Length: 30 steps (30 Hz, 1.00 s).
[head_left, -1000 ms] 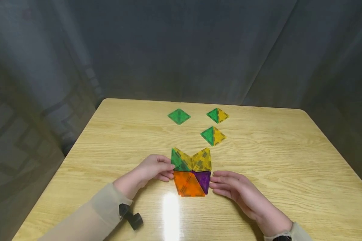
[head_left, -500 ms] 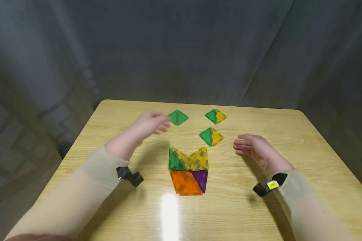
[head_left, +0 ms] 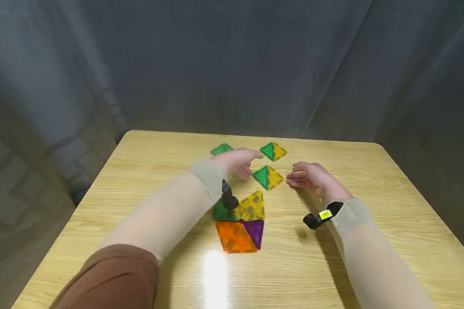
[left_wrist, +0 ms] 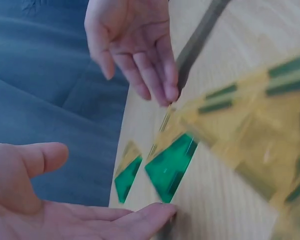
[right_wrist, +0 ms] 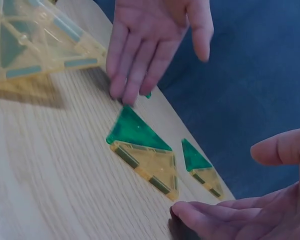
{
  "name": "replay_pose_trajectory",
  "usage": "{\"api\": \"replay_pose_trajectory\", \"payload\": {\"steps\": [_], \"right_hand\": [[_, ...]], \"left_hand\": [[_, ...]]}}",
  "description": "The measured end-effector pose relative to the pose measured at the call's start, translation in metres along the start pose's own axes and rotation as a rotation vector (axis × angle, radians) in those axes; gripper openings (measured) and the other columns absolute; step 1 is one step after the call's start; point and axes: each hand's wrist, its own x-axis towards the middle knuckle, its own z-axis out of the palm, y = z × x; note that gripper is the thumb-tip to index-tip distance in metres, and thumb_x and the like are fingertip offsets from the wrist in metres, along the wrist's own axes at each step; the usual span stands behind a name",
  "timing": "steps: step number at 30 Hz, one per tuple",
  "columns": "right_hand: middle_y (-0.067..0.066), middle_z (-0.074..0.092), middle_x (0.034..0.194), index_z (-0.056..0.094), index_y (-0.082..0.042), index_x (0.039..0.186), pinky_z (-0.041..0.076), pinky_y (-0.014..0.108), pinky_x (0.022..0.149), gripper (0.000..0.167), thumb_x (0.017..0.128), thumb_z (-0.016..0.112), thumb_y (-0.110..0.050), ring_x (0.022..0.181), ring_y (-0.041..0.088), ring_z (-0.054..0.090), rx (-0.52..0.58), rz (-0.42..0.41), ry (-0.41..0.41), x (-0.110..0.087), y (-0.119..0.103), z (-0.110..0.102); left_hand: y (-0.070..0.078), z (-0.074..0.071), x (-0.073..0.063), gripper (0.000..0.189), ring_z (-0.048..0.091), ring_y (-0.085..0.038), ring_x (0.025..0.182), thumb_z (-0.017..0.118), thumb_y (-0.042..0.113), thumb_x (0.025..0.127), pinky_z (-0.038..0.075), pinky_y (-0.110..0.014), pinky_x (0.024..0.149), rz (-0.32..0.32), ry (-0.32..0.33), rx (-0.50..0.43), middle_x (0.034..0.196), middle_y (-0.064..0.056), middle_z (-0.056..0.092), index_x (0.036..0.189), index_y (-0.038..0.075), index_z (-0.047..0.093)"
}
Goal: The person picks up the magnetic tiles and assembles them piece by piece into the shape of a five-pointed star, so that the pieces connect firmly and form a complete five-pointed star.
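Observation:
My left hand (head_left: 237, 162), fingers extended and empty, reaches across to the left corner of the nearer green-and-yellow magnetic tile pair (head_left: 268, 177). On that pair's other side my right hand (head_left: 310, 178) is held with straight fingers close to the yellow corner. Both palms face each other with the flat diamond between them, as the right wrist view shows of the tile pair (right_wrist: 142, 150). Below the left wrist stands a block of joined magnetic tiles (head_left: 236, 237), orange and purple in front, green and yellow above. The left forearm hides part of its green side.
A second green-and-yellow tile pair (head_left: 273, 151) lies farther back. The green tile diamond (head_left: 221, 149) to its left is partly covered by the left hand. A dark curtain (head_left: 232, 64) hangs behind the wooden table (head_left: 158, 146).
From the joined block, both hands have moved forward to either side of the nearer tile pair. The left swung up and then right; the right went out and came back in.

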Motion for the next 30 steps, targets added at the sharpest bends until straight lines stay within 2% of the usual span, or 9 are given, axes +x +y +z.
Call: {"api": "replay_pose_trajectory", "payload": {"steps": [3, 5, 10, 15, 20, 26, 30], "right_hand": [[0.041, 0.040, 0.138, 0.023, 0.014, 0.143, 0.048, 0.039, 0.100, 0.054, 0.104, 0.042, -0.018, 0.101, 0.028, 0.067, 0.009, -0.009, -0.001, -0.004, 0.000, 0.002], [0.038, 0.045, 0.134, 0.030, 0.013, 0.138, 0.049, 0.039, 0.099, 0.046, 0.103, 0.045, -0.014, 0.100, 0.027, 0.067, 0.037, -0.002, 0.016, -0.006, 0.002, 0.002], [0.029, 0.057, 0.119, 0.044, 0.011, 0.124, 0.049, 0.039, 0.098, 0.030, 0.101, 0.049, -0.005, 0.097, 0.027, 0.068, 0.197, 0.020, 0.065, -0.008, 0.007, 0.002], [0.021, 0.061, 0.109, 0.043, 0.014, 0.131, 0.050, 0.038, 0.095, 0.036, 0.099, 0.050, 0.000, 0.092, 0.025, 0.069, 0.301, 0.020, 0.083, -0.004, 0.013, 0.007], [0.015, 0.061, 0.100, 0.049, 0.009, 0.122, 0.054, 0.035, 0.089, 0.027, 0.097, 0.054, 0.001, 0.084, 0.021, 0.068, 0.307, 0.035, 0.138, 0.004, 0.016, 0.017], [0.008, 0.064, 0.083, 0.057, 0.009, 0.109, 0.059, 0.031, 0.077, 0.015, 0.095, 0.057, 0.003, 0.072, 0.016, 0.065, 0.265, 0.003, 0.138, 0.013, 0.016, 0.031], [0.006, 0.065, 0.077, 0.058, 0.009, 0.111, 0.060, 0.028, 0.068, 0.017, 0.095, 0.056, 0.003, 0.067, 0.015, 0.064, 0.255, 0.000, 0.147, 0.016, 0.019, 0.035]], "left_hand": [[-0.001, 0.010, 0.001, 0.072, 0.045, -0.042, 0.131, 0.054, 0.038, 0.101, 0.045, -0.045, 0.103, 0.003, 0.021, -0.030, 0.155, -0.027, 0.028, 0.156, 0.004, 0.022], [-0.002, 0.015, 0.001, 0.070, 0.043, -0.041, 0.132, 0.055, 0.037, 0.101, 0.047, -0.044, 0.102, 0.011, 0.039, -0.045, 0.156, -0.025, 0.026, 0.156, 0.006, 0.023], [-0.005, 0.017, 0.002, 0.070, 0.047, -0.040, 0.128, 0.056, 0.033, 0.100, 0.050, -0.041, 0.098, 0.033, 0.091, -0.084, 0.154, -0.026, 0.029, 0.156, 0.006, 0.024], [-0.007, 0.015, 0.001, 0.071, 0.048, -0.040, 0.125, 0.055, 0.030, 0.100, 0.051, -0.040, 0.097, 0.039, 0.098, -0.123, 0.153, -0.027, 0.027, 0.157, 0.006, 0.019], [-0.009, 0.015, -0.001, 0.072, 0.048, -0.040, 0.125, 0.054, 0.030, 0.101, 0.051, -0.040, 0.097, 0.039, 0.090, -0.132, 0.153, -0.028, 0.026, 0.157, 0.007, 0.016], [-0.009, 0.018, -0.001, 0.073, 0.048, -0.039, 0.124, 0.054, 0.029, 0.101, 0.051, -0.039, 0.097, 0.042, 0.104, -0.142, 0.151, -0.030, 0.027, 0.157, 0.004, 0.015], [-0.012, 0.020, -0.001, 0.074, 0.047, -0.039, 0.123, 0.054, 0.028, 0.101, 0.052, -0.039, 0.096, 0.040, 0.103, -0.148, 0.151, -0.031, 0.025, 0.157, 0.004, 0.011]]}}
